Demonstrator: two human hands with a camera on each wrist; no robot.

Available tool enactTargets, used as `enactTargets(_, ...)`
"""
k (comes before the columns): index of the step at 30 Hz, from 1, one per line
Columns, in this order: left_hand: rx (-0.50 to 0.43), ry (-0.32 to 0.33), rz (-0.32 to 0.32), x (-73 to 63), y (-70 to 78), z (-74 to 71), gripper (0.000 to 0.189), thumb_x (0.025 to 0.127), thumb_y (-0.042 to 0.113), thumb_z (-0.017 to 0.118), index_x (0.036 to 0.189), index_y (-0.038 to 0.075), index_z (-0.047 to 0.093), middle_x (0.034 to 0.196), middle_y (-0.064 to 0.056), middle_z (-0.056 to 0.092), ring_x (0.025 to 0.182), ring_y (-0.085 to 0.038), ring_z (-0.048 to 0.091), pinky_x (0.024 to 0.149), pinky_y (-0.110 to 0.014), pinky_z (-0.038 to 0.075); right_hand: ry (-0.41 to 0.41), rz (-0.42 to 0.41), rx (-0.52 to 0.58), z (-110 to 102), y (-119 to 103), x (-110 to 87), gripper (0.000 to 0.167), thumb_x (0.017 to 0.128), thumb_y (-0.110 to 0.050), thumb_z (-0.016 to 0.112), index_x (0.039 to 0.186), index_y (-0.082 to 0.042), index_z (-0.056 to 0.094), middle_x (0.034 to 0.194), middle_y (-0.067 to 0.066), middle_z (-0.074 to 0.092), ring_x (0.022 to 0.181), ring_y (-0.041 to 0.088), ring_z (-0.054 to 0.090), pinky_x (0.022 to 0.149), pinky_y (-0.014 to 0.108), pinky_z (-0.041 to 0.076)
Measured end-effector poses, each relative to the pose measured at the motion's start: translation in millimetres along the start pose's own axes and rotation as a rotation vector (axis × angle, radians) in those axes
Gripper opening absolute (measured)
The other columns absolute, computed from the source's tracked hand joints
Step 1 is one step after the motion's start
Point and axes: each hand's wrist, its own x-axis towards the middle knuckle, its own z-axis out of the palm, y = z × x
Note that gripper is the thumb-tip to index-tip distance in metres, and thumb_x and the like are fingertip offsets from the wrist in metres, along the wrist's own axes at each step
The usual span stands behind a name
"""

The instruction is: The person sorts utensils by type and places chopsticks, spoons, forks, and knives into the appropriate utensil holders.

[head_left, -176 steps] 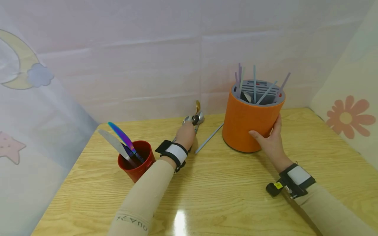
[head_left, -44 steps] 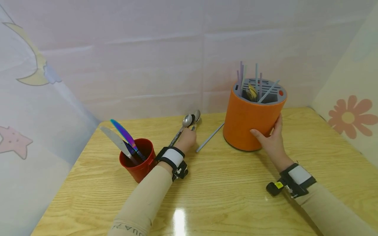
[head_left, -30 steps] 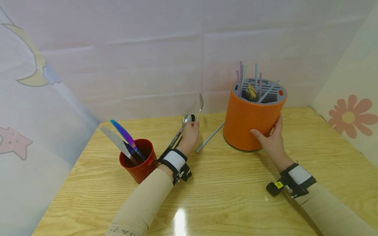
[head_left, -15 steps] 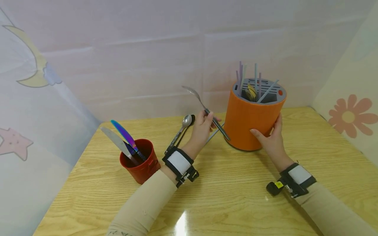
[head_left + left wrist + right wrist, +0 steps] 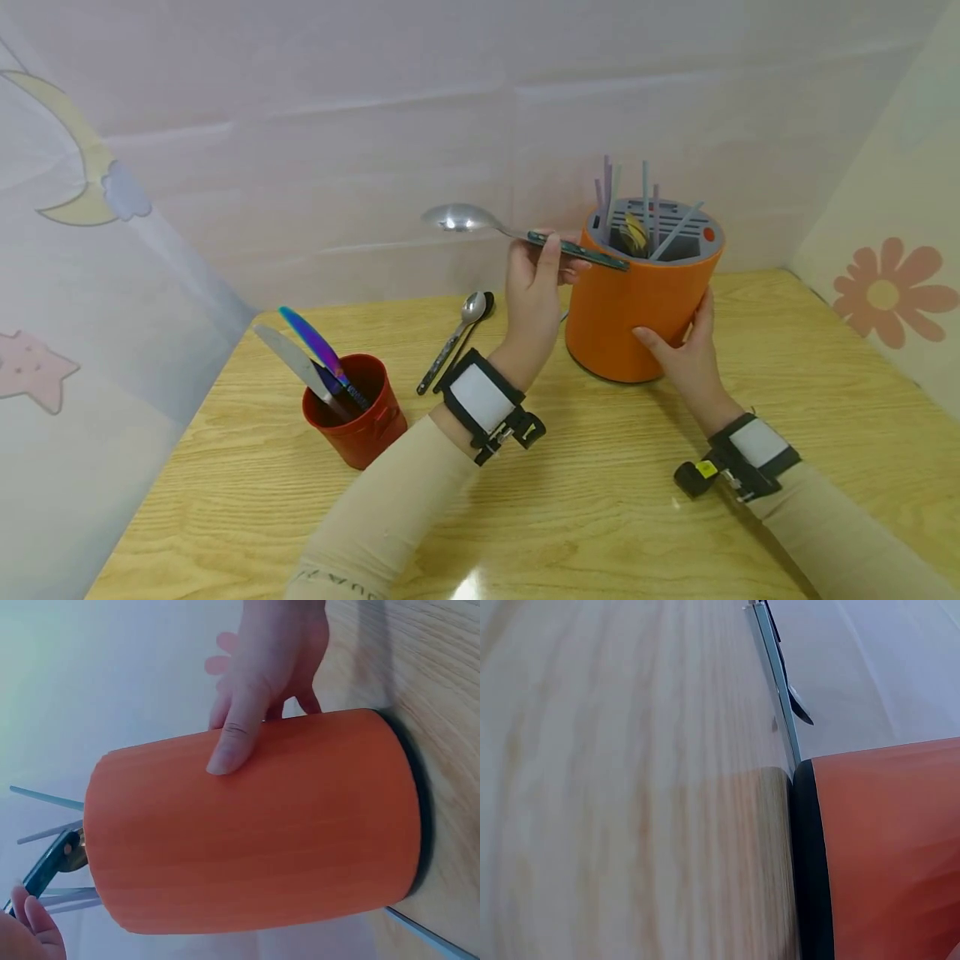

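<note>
My left hand (image 5: 534, 283) pinches a spoon (image 5: 461, 218) by its dark green handle, raised above the table. The spoon lies nearly level, its silver bowl to the left and its handle end overlapping the front rim of the orange holder (image 5: 622, 317) in the head view. My right hand (image 5: 686, 354) grips that holder low on its right side, thumb across the front. Gold spoons (image 5: 636, 236) and several drinking straws (image 5: 647, 192) stand in the holder's grey slotted top. In the left wrist view the right thumb (image 5: 232, 742) lies along the orange wall.
Two more spoons (image 5: 472, 308) lie on the table (image 5: 600, 500) left of the holder. A straw (image 5: 780, 690) lies by the holder's base. At left, a red cup (image 5: 360, 442) holds several knives (image 5: 311, 333). A fabric backdrop (image 5: 360, 167) stands behind the table.
My left hand has picked a spoon off the table, lifted it rightward to the holder's rim and turned its handle toward the holder. Gold spoons now stand in the holder. My right hand has stayed.
</note>
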Motion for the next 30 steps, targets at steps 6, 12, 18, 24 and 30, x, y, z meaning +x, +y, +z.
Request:
enactTargets(6,0.063,0.001,0.004,8.1,-1.3,12.8,0.017,0.104,0.004,0.041,0.115,-0.009,0.042,0.109,-0.029,0.058,0.084,-0.032,0.061,0.073,-0.029,0.049,0.002,0.007,-0.011,2.3,0.7,-0.6,0.1,0.09,-0.017,0.071,0.155,-0.019,-0.004,0.159,0.009,0.011,0.143,0.025,0.017,0.117,0.044,0.009)
enactTargets(12,0.197,-0.058,-0.052,8.6,-10.2,20.3,0.022,0.103,0.008,0.046,0.118,-0.008,0.047,0.113,-0.023,0.059,0.082,-0.032,0.06,0.08,-0.024,0.052,0.0,0.016,-0.018,5.5,0.2,-2.0,0.101,0.089,-0.02,0.072,0.155,-0.018,-0.005,0.159,0.01,0.01,0.144,0.026,0.015,0.117,0.043,0.008)
enactTargets(18,0.453,-0.158,-0.133,12.8,-16.1,26.6,0.019,0.102,0.016,0.051,0.114,0.001,0.053,0.092,-0.01,0.059,0.067,-0.016,0.057,0.066,-0.018,0.05,-0.001,0.011,-0.008,7.1,-1.5,-3.2,0.102,0.089,-0.019,0.072,0.155,-0.017,-0.006,0.159,0.01,0.009,0.144,0.026,0.015,0.117,0.044,0.009)
enactTargets(24,1.105,-0.339,-0.159,21.9,-13.6,38.3,0.026,0.105,0.032,0.044,0.11,0.011,0.058,0.071,0.002,0.05,0.06,-0.01,0.051,0.052,-0.017,0.039,-0.011,0.002,0.016,7.3,-0.9,-2.9,0.101,0.09,-0.018,0.07,0.155,-0.017,-0.007,0.159,0.011,0.009,0.144,0.024,0.014,0.117,0.046,0.009)
enactTargets(30,1.589,-0.505,-0.032,21.7,-6.1,52.6,0.037,0.106,0.035,0.034,0.121,0.018,0.064,0.102,0.006,0.062,0.069,-0.006,0.062,0.056,-0.017,0.05,-0.026,0.023,0.03,8.1,-3.4,-0.8,0.102,0.09,-0.016,0.07,0.155,-0.013,-0.009,0.16,0.013,0.005,0.145,0.025,0.009,0.117,0.045,0.007)
